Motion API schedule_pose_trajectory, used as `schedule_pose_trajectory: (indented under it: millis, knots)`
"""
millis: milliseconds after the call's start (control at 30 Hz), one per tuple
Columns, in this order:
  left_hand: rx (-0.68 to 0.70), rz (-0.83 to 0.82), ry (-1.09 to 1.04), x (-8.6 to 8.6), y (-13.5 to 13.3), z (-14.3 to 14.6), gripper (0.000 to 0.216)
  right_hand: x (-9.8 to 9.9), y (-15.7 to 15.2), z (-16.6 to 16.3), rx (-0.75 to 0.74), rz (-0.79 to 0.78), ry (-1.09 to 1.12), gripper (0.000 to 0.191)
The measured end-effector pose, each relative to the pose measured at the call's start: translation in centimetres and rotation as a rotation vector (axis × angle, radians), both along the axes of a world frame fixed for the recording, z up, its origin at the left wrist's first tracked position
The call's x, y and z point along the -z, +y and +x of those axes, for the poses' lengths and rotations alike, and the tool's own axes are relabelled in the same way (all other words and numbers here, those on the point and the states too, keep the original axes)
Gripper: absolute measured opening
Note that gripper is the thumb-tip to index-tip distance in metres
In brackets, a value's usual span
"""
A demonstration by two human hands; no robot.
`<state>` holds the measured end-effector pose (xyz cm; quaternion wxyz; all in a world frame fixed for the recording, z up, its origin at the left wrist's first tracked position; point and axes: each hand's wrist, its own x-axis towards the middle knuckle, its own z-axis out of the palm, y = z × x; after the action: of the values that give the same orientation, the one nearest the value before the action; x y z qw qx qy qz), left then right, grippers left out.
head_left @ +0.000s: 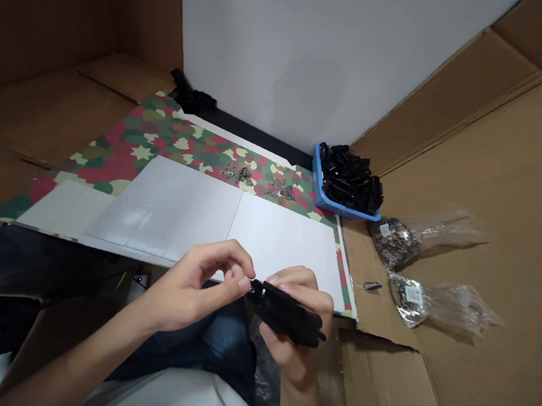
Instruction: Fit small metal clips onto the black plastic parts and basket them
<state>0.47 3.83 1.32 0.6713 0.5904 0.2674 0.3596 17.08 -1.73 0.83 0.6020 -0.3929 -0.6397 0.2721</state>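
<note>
My right hand (296, 335) is wrapped around a bunch of black plastic pieces (288, 314), held low over my lap. My left hand (199, 283) pinches with thumb and forefinger at the near end of that bunch, where a small shiny bit (256, 285) shows. Both hands hover just in front of the white sheets (178, 209) that lie on a camouflage-patterned mat (132, 143).
A blue basket (322, 199) heaped with black plastic pieces stands at the mat's far right corner. Two small piles of metal parts (258, 182) lie on the mat. Two clear bags of metal parts (409, 269) rest on cardboard at the right, which surrounds the area.
</note>
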Motion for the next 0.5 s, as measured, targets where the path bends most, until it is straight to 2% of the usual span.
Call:
schedule_pose_trajectory:
  millis: [133, 333, 500]
  knots:
    - [0.028, -0.046, -0.030, 0.4, 0.0, 0.1, 0.011, 0.3, 0.2, -0.4, 0.003, -0.008, 0.024, 0.035]
    - [0.206, -0.343, -0.310, 1.5, -0.9, 1.1, 0.031, 1.1, 0.5, -1.7, 0.069, 0.013, 0.200, 0.024]
    - [0.165, -0.426, -0.486, 1.9, -1.8, 2.4, 0.027, 1.6, 0.4, -2.6, 0.157, 0.043, 0.268, 0.023]
